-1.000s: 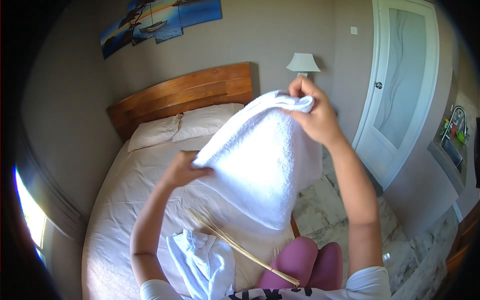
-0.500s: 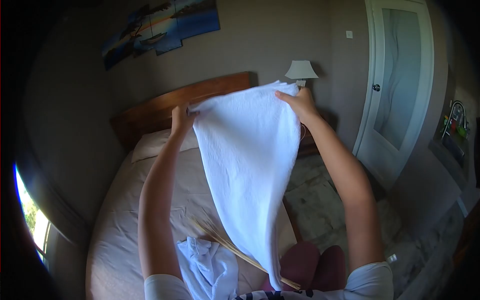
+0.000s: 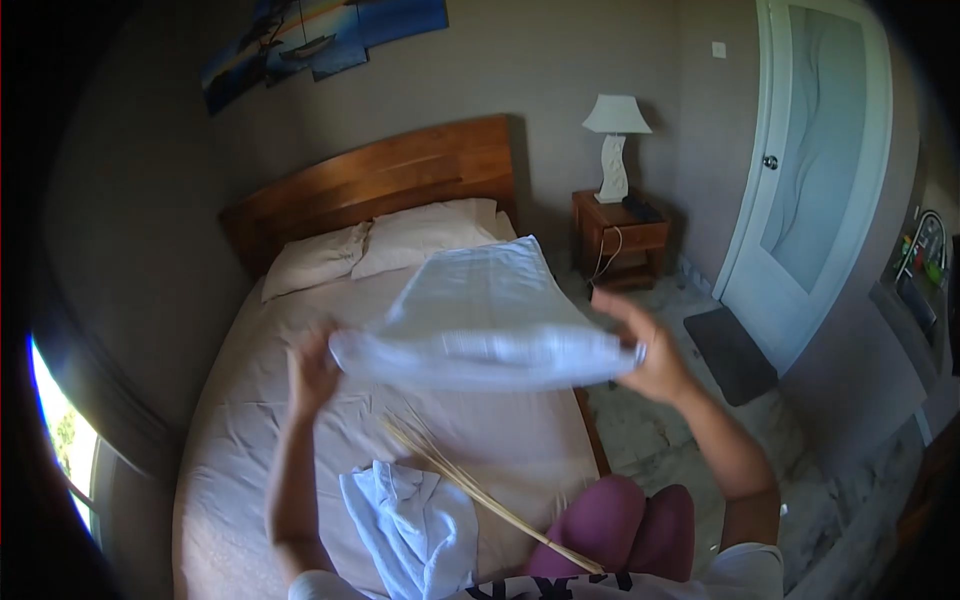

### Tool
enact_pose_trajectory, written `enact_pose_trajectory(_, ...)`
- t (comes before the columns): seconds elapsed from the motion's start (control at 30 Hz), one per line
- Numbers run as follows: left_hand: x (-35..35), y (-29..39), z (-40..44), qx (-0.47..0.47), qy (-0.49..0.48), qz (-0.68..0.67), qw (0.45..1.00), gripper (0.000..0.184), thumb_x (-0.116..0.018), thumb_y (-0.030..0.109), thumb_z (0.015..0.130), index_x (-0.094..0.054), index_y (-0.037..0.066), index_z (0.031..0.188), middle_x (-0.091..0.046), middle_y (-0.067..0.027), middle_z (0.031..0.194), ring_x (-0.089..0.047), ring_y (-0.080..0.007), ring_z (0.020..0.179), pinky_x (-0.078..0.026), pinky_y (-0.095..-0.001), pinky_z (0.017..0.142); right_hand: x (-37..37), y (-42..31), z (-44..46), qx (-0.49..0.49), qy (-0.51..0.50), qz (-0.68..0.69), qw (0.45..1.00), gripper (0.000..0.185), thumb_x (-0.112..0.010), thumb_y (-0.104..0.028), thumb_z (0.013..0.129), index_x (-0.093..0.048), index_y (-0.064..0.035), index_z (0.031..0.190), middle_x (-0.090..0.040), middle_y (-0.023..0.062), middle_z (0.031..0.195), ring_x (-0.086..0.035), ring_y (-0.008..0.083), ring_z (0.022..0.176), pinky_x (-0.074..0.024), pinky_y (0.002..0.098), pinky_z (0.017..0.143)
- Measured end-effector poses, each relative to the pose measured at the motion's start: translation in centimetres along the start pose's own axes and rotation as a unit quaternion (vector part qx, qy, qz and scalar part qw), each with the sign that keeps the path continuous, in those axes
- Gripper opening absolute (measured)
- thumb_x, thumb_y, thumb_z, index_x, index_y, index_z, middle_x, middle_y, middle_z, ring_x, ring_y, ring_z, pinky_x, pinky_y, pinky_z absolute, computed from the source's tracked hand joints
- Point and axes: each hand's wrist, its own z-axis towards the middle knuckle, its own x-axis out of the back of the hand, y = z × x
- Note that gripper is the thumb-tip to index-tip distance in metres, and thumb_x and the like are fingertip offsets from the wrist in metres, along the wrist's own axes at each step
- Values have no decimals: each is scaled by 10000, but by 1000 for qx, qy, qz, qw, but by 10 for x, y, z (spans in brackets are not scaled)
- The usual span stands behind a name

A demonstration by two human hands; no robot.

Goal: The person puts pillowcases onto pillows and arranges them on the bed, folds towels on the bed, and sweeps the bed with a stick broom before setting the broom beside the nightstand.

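Note:
A white towel (image 3: 490,300) is stretched in the air over the bed, its far end flared out toward the pillows and its near edge blurred by motion. My left hand (image 3: 315,368) grips the near left corner, though its fingers are smeared. At the near right corner, my right hand (image 3: 648,350) is closed on the towel with the thumb side up. Below, a second light-coloured cloth (image 3: 415,530) lies crumpled on the bed. Beside it a bundle of thin straw-coloured sticks (image 3: 480,490) runs diagonally, its lower end by my legs.
The bed (image 3: 245,450) has a beige sheet, pillows (image 3: 425,235) and a wooden headboard (image 3: 380,180). Right of it stand a nightstand (image 3: 640,236) and a white lamp (image 3: 613,150). A dark mat (image 3: 730,355) lies before the glass-panelled door (image 3: 825,170).
Both hands have come down and slightly apart with the towel. It hung upright before; now it billows out flat, away from me. The lamp and nightstand show more fully.

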Motion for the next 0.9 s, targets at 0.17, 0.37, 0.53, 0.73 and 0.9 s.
enact_pose_trajectory(0.17, -52, 49, -154, 146, -426, -103, 887, 349, -718, 29, 655, -654, 98, 992, -652, -88, 950, -617, -263, 905, -473, -319, 816, -40, 92, -147, -195, -271, -8, 943, 256, -689, -49, 723, -657, -40, 978, -679, 79, 918, -640, 131, 848, -491, 256, 749)
enact_pose_trajectory(0.37, -105, 13, -153, 187, -508, -72, 838, 311, -721, 120, 713, -636, 86, 1010, -645, -63, 936, -609, -219, 875, -465, -322, 812, -57, 170, -169, -209, -323, 97, 918, 242, -673, -73, 736, -646, -35, 973, -666, 37, 882, -615, 124, 788, -486, 278, 727)
enact_pose_trajectory(0.53, -220, -159, -218, 631, -152, -486, 585, 514, -733, 133, 728, -455, 76, 1156, -617, -92, 891, -596, -174, 836, -502, -296, 705, -105, 271, -158, -428, 47, 194, 881, 614, -662, -191, 821, -345, -32, 1322, -518, 105, 1177, -513, 171, 1053, -464, 291, 823)
enact_pose_trajectory(0.73, -201, -58, -194, 463, -218, -280, 812, 727, -757, 120, 703, -321, 120, 1285, -591, -109, 994, -586, -178, 880, -509, -324, 727, -130, 245, -185, -382, 81, 282, 876, 911, -769, -140, 690, -211, -87, 1408, -359, 128, 1364, -327, 267, 1265, -342, 370, 997)
enact_pose_trajectory(0.9, -183, -36, -182, 207, -293, -46, 932, 694, -736, 30, 620, -440, 131, 1240, -568, -179, 1029, -568, -290, 973, -466, -349, 834, -120, 225, -176, -245, -54, -74, 965, 651, -731, -16, 650, -499, -91, 1254, -465, 123, 1168, -500, 291, 993, -436, 359, 857)
